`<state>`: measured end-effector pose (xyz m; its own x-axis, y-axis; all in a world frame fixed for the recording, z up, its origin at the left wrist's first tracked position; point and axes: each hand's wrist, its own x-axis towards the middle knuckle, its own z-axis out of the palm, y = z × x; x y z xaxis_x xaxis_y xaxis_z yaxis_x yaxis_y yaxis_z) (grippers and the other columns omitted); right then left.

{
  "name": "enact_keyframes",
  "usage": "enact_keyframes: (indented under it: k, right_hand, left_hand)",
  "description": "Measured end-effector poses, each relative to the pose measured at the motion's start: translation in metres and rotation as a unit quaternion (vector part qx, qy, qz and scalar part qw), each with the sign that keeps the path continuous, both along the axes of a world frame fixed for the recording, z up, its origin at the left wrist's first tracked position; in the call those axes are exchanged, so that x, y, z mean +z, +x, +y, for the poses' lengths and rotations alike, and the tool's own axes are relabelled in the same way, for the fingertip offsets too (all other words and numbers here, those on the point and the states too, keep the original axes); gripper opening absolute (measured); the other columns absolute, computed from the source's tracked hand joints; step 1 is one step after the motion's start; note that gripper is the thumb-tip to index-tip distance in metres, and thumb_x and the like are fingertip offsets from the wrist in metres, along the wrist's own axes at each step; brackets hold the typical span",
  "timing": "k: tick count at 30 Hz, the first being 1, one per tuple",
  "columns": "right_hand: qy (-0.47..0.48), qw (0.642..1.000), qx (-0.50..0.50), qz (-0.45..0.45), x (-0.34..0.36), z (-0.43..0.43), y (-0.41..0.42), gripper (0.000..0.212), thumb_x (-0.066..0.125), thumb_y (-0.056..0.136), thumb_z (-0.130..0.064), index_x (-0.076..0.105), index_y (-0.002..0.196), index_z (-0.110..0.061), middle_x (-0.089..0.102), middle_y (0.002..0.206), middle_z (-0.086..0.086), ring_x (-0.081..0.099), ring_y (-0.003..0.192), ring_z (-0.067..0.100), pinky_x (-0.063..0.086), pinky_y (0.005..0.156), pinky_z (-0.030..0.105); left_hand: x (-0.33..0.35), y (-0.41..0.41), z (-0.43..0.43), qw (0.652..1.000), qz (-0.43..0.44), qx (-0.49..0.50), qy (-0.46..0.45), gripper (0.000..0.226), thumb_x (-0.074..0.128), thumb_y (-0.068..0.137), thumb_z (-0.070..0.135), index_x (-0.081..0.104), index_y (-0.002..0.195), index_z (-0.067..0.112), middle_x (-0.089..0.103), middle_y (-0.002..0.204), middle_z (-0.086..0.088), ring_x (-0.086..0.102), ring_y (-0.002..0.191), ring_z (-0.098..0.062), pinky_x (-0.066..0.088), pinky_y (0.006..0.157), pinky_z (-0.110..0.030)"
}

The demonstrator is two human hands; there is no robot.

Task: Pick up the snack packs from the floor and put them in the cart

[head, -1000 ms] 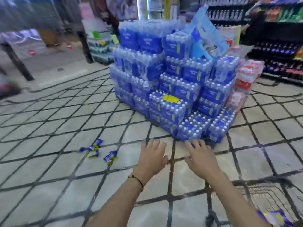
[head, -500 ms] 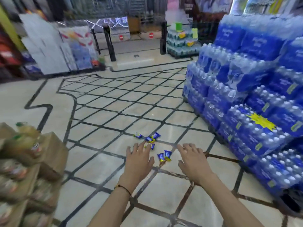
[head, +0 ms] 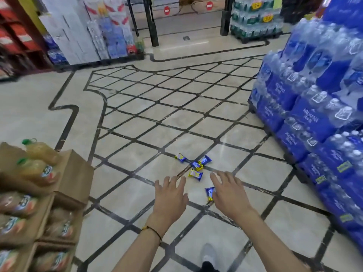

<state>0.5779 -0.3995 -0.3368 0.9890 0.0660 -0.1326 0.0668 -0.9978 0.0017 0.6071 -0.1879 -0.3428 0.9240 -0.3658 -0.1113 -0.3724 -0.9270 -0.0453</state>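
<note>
Several small blue and yellow snack packs lie scattered on the tiled floor ahead of me. One pack (head: 180, 157) is farthest left, two packs (head: 201, 162) overlap behind, another pack (head: 195, 174) lies in front of them, and the nearest pack (head: 209, 193) sits beside my right hand. My left hand (head: 170, 195) and my right hand (head: 227, 191) are stretched forward above the floor, fingers spread and holding nothing. The cart is out of view.
A tall stack of blue bottled-water packs (head: 314, 118) fills the right side. Cardboard trays of juice bottles (head: 39, 193) stand at the left. My shoe (head: 208, 254) shows at the bottom. Gate posts (head: 151, 22) and more stacked goods stand at the back.
The view has swung left, away from the cart and water stack, and the snack packs now lie centred just past my hands. Both hands stay spread and hold nothing.
</note>
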Motion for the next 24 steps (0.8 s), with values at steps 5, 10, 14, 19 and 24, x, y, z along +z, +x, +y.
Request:
enact_keyframes:
  k: [5, 10, 14, 19, 24]
  right_hand:
    - [-0.005, 0.999, 0.007, 0.047, -0.032, -0.037, 0.076, 0.064, 0.077, 0.062, -0.027, 0.059, 0.122, -0.013, 0.063, 0.106, 0.014, 0.059, 0.097, 0.037, 0.052, 0.071, 0.045]
    - [0.012, 0.997, -0.026, 0.067, -0.059, -0.068, 0.141, 0.055, 0.075, 0.064, -0.028, 0.061, 0.116, -0.016, 0.062, 0.103, 0.009, 0.059, 0.095, 0.034, 0.051, 0.069, 0.043]
    - [0.019, 0.993, -0.058, 0.097, -0.095, -0.091, 0.193, 0.062, 0.077, 0.059, -0.026, 0.061, 0.117, -0.014, 0.062, 0.104, 0.011, 0.060, 0.095, 0.036, 0.051, 0.066, 0.043]
    - [0.027, 0.985, -0.106, 0.135, -0.150, -0.111, 0.252, 0.063, 0.079, 0.061, -0.029, 0.064, 0.121, -0.014, 0.064, 0.108, 0.012, 0.060, 0.095, 0.036, 0.051, 0.062, 0.044]
    - [0.050, 0.976, -0.127, 0.172, -0.212, -0.123, 0.303, 0.058, 0.073, 0.074, -0.031, 0.060, 0.128, -0.014, 0.062, 0.114, 0.011, 0.058, 0.100, 0.034, 0.051, 0.066, 0.044]
  left_hand:
    - [-0.020, 0.082, -0.050, 0.998, 0.051, -0.029, 0.009, 0.052, 0.055, 0.079, 0.041, 0.058, 0.127, 0.020, 0.063, 0.119, -0.006, 0.056, 0.112, -0.033, 0.043, 0.092, -0.058]
    - [-0.052, 0.153, -0.078, 0.994, 0.103, -0.048, 0.001, 0.052, 0.062, 0.074, 0.037, 0.059, 0.123, 0.019, 0.064, 0.113, -0.007, 0.060, 0.104, -0.033, 0.048, 0.083, -0.054]
    - [-0.096, 0.217, -0.090, 0.988, 0.134, -0.073, 0.011, 0.051, 0.068, 0.070, 0.037, 0.061, 0.118, 0.020, 0.065, 0.108, -0.006, 0.063, 0.098, -0.032, 0.053, 0.076, -0.052]
    - [-0.154, 0.294, -0.094, 0.981, 0.178, -0.080, 0.010, 0.050, 0.075, 0.069, 0.035, 0.062, 0.116, 0.022, 0.064, 0.106, -0.001, 0.062, 0.093, -0.027, 0.052, 0.073, -0.045]
    - [-0.216, 0.360, -0.102, 0.971, 0.216, -0.095, 0.036, 0.051, 0.047, 0.095, 0.033, 0.039, 0.144, 0.023, 0.049, 0.137, -0.002, 0.046, 0.124, -0.030, 0.037, 0.102, -0.046]
